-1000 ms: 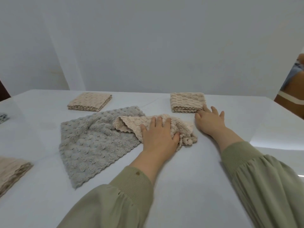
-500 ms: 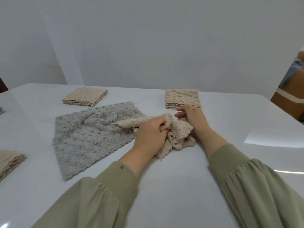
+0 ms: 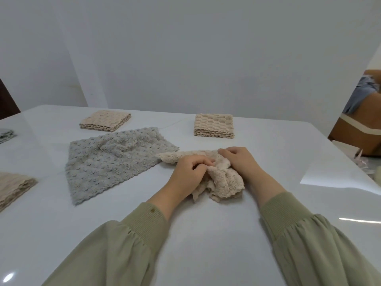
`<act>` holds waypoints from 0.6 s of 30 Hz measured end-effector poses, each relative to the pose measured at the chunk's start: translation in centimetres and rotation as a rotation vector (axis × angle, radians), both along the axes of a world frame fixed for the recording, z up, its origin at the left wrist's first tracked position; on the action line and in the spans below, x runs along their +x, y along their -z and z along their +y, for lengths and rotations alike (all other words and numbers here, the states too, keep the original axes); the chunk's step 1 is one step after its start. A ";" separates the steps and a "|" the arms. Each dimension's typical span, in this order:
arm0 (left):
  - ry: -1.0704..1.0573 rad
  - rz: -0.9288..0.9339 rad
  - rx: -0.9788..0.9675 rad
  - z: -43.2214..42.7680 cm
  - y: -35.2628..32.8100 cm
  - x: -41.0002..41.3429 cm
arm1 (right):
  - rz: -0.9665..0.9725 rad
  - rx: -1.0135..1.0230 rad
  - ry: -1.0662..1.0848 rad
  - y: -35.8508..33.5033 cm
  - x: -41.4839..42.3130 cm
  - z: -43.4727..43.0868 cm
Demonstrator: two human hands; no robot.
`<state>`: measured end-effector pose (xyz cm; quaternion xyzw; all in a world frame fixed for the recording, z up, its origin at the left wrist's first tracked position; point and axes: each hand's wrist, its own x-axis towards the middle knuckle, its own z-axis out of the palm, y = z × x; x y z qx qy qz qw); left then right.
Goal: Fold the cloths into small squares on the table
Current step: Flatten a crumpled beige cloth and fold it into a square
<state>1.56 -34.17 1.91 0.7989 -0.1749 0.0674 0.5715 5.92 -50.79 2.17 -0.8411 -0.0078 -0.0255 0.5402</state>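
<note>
A crumpled beige cloth point(image 3: 223, 182) lies bunched on the white table point(image 3: 206, 234) in front of me. My left hand point(image 3: 188, 174) grips its left part with curled fingers. My right hand point(image 3: 240, 162) pinches its upper right edge. One corner of the beige cloth points left onto the edge of a grey textured cloth point(image 3: 115, 159), which lies spread flat and slightly rumpled. Folded beige squares sit at the back left point(image 3: 105, 120), the back right point(image 3: 214, 125) and the left edge point(image 3: 12, 187).
A bit of a grey cloth point(image 3: 6, 135) shows at the far left edge. A person point(image 3: 362, 112) sits beyond the table's right corner, with small pale items point(image 3: 365, 164) near that edge. White walls stand behind the table.
The beige cloth has been pulled nearer to me and off most of the grey cloth. My right hand left the table and took hold of it; my left hand went from pressing flat to gripping.
</note>
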 end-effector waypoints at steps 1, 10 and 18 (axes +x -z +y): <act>-0.004 -0.001 -0.026 0.0 -0.1 -0.2 | 0.011 -0.036 -0.003 0.1 -0.3 -0.2; -0.238 -0.035 0.022 -0.5 -0.1 -0.4 | -0.191 -0.055 0.124 0.2 -2.4 -1.0; -0.217 -0.005 0.321 -1.6 0.5 -2.9 | -0.356 0.006 0.283 0.0 -4.6 -1.0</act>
